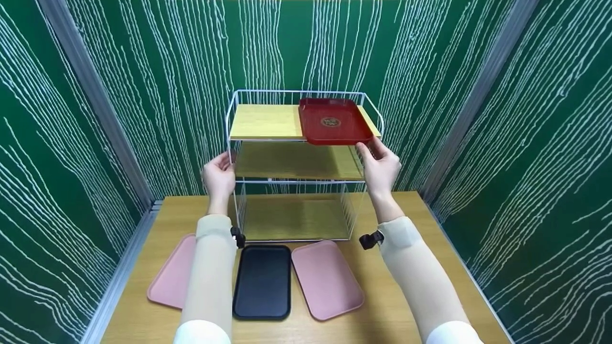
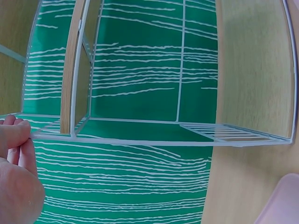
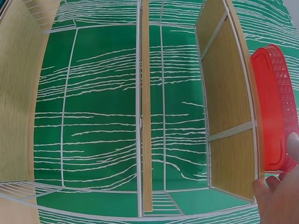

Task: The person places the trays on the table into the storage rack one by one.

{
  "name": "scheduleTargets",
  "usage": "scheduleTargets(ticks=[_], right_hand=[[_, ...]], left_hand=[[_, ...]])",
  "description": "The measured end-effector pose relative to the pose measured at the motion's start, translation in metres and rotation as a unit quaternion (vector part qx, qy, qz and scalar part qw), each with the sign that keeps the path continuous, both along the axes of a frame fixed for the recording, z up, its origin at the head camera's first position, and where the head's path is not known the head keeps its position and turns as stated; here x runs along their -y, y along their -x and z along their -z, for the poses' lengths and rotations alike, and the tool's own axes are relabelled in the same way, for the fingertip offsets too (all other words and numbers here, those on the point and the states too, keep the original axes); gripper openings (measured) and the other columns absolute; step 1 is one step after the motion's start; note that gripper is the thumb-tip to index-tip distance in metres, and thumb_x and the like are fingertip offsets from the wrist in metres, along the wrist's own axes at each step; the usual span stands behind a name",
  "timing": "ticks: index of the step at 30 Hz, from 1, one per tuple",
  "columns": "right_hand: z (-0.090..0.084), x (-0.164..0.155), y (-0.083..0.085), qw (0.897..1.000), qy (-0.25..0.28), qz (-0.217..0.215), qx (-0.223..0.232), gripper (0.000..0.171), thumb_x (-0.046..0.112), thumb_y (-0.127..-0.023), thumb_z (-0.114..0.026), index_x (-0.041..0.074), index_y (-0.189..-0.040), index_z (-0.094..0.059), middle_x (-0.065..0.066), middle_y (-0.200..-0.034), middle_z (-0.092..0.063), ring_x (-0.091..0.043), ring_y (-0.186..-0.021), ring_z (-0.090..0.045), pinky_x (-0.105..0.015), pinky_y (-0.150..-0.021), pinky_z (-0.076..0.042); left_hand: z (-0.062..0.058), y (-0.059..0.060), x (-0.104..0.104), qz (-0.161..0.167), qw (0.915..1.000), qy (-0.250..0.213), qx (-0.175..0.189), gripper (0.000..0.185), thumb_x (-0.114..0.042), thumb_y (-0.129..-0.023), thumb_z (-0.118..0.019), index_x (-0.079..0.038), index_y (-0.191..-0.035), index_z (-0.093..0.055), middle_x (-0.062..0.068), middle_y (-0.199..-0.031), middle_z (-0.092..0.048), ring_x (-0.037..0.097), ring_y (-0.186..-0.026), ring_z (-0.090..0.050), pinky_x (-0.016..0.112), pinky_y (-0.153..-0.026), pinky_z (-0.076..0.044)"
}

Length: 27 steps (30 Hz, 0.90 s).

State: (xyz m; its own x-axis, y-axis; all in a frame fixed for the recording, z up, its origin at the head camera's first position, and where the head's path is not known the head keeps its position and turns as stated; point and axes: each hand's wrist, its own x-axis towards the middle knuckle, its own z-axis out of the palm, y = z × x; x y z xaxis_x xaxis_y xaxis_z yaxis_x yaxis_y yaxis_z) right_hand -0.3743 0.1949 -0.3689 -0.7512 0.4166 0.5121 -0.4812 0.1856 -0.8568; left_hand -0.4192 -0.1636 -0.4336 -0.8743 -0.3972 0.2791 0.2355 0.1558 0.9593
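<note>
The right hand [image 1: 381, 165] pinches the near right corner of a red tray [image 1: 334, 112], which juts past the near edge of the top shelf [image 1: 265, 119], right side. The left hand [image 1: 220, 176] grips the wire rack's [image 1: 296, 160] left side. Nearer, on the worktop [image 1: 387, 310], a black tray [image 1: 262, 282] lies between left [image 1: 173, 277] and right pink trays [image 1: 328, 281].

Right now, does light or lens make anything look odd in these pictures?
Head view: a soft shadow darkens part of the table, and the red tray looks deep crimson; right wrist view: that tray looks brighter, and the rack appears bowed; left wrist view: a pink tray looks pale.
</note>
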Motion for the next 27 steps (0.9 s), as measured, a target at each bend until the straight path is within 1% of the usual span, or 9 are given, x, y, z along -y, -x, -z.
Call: scheduleTargets(ticks=[3,7,13,15,16,20,21,23,27], right_hand=[[0.009,-0.004,0.004,1.000,-0.010,0.001,-0.006,0.041,0.010,-0.099,-0.078,-0.001,-0.138,-0.070,-0.018,-0.133,-0.073,-0.028,-0.118,-0.073,-0.033,-0.100,-0.060],[0.028,-0.013,0.012,1.000,-0.021,0.002,-0.015,0.041,0.015,-0.097,-0.082,0.004,-0.136,-0.073,-0.013,-0.133,-0.074,-0.026,-0.117,-0.073,-0.034,-0.100,-0.061],[0.057,-0.019,0.012,0.999,-0.030,0.001,-0.014,0.046,0.015,-0.095,-0.084,-0.003,-0.136,-0.070,-0.018,-0.132,-0.073,-0.027,-0.118,-0.073,-0.032,-0.100,-0.060],[0.061,-0.014,0.001,1.000,-0.029,-0.005,-0.010,0.044,0.010,-0.096,-0.082,-0.005,-0.135,-0.069,-0.021,-0.132,-0.072,-0.032,-0.119,-0.072,-0.029,-0.098,-0.060],[0.066,-0.012,-0.002,1.000,-0.028,-0.009,-0.004,0.043,0.008,-0.097,-0.081,-0.007,-0.135,-0.068,-0.023,-0.133,-0.071,-0.035,-0.120,-0.071,-0.027,-0.098,-0.060],[0.101,-0.009,-0.010,0.999,-0.022,-0.019,0.017,0.042,0.001,-0.096,-0.080,-0.012,-0.133,-0.067,-0.029,-0.132,-0.069,-0.046,-0.118,-0.069,-0.016,-0.091,-0.058],[0.115,-0.010,-0.007,0.999,-0.024,-0.021,0.026,0.042,0.001,-0.096,-0.080,-0.012,-0.133,-0.067,-0.030,-0.132,-0.069,-0.047,-0.118,-0.069,-0.015,-0.091,-0.057],[0.137,-0.013,-0.005,0.998,-0.029,-0.028,0.045,0.042,0.003,-0.095,-0.081,-0.012,-0.132,-0.067,-0.029,-0.131,-0.069,-0.047,-0.118,-0.069,-0.015,-0.090,-0.057],[0.164,-0.016,-0.009,0.994,-0.046,-0.048,0.089,0.041,0.004,-0.096,-0.081,-0.010,-0.132,-0.069,-0.028,-0.131,-0.070,-0.047,-0.122,-0.068,-0.018,-0.094,-0.058]], left_hand=[[0.000,0.001,0.000,-0.003,1.0000,0.004,0.002,0.034,0.003,-0.104,-0.066,-0.004,-0.136,-0.072,0.014,-0.134,-0.073,0.028,-0.127,-0.068,0.031,-0.108,-0.055],[0.001,0.001,0.000,-0.006,0.9999,0.005,0.006,0.035,0.004,-0.104,-0.065,-0.003,-0.137,-0.071,0.014,-0.135,-0.073,0.025,-0.127,-0.069,0.030,-0.108,-0.055],[0.002,0.000,0.000,-0.007,0.9999,0.009,-0.006,0.037,0.009,-0.102,-0.063,0.003,-0.138,-0.069,0.019,-0.135,-0.072,0.029,-0.127,-0.069,0.034,-0.109,-0.055],[0.002,-0.001,0.001,-0.009,0.9999,0.013,-0.004,0.037,0.008,-0.102,-0.064,0.002,-0.138,-0.069,0.019,-0.136,-0.071,0.029,-0.127,-0.068,0.034,-0.109,-0.055],[0.002,-0.001,0.001,-0.008,0.9999,0.014,-0.004,0.037,0.007,-0.103,-0.064,0.001,-0.139,-0.069,0.019,-0.137,-0.071,0.029,-0.128,-0.068,0.034,-0.109,-0.054],[0.002,-0.003,0.001,-0.008,0.9998,0.019,0.000,0.037,0.005,-0.104,-0.063,-0.002,-0.140,-0.069,0.016,-0.139,-0.070,0.028,-0.130,-0.067,0.033,-0.110,-0.054],[0.002,-0.003,0.000,-0.009,0.9997,0.021,0.001,0.037,0.005,-0.104,-0.063,-0.002,-0.141,-0.068,0.016,-0.139,-0.070,0.029,-0.130,-0.067,0.033,-0.110,-0.054],[0.002,-0.004,-0.001,-0.008,0.9997,0.025,0.004,0.038,0.004,-0.105,-0.062,-0.003,-0.142,-0.068,0.016,-0.140,-0.070,0.029,-0.132,-0.066,0.034,-0.111,-0.053],[0.002,-0.004,-0.002,-0.005,0.9996,0.026,0.008,0.038,0.003,-0.106,-0.061,-0.004,-0.143,-0.067,0.016,-0.142,-0.069,0.029,-0.133,-0.065,0.035,-0.112,-0.052]])
